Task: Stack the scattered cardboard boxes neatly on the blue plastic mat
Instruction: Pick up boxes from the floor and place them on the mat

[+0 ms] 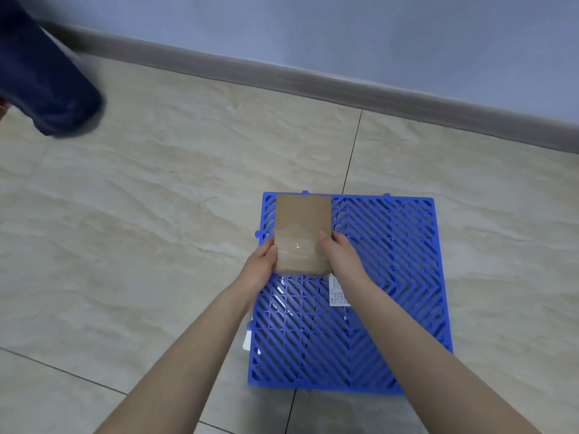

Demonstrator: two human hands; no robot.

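Cardboard box [302, 233]: centre of frame, over upper-left corner of blue plastic mat [391, 277]; contact with mat not discernible.
Left hand [261, 266]: curled round box's left edge.
Right hand [341, 258]: gripping right edge, thumb on top.
White label [336, 292]: just below box.
Dark blue trouser leg [47, 73]: upper left, blurred.

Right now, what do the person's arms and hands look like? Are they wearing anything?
The left arm and the right arm are bare down to the picture's lower edge; no sleeves show. The left hand and the right hand wear no gloves, and no watch, bracelet or ring is visible.
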